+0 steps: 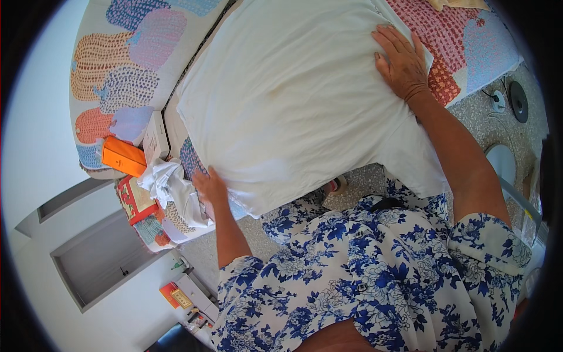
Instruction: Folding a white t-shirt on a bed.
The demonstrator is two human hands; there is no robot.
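Observation:
A white short-sleeved shirt [281, 110] lies spread over a sofa seat before me, with soft creases and a faint yellowish mark near its middle. My right hand [402, 64] rests flat on its far right part, palm down, thumb apart from the fingers. One sleeve [413, 160] hangs past the seat's front edge, below my right forearm. At the shirt's left edge is my left hand [210, 185], touching the cloth; whether its fingers pinch the edge is unclear. A crumpled white cloth [173, 187] lies just left of that hand.
The sofa's patterned backrest cover [127, 66] rises at the left. An orange box [124, 156], a white box [155, 136] and a red-bordered item [136, 198] sit by the sofa's left end. A round-based stand [501, 160] and a cable are on the speckled floor at right.

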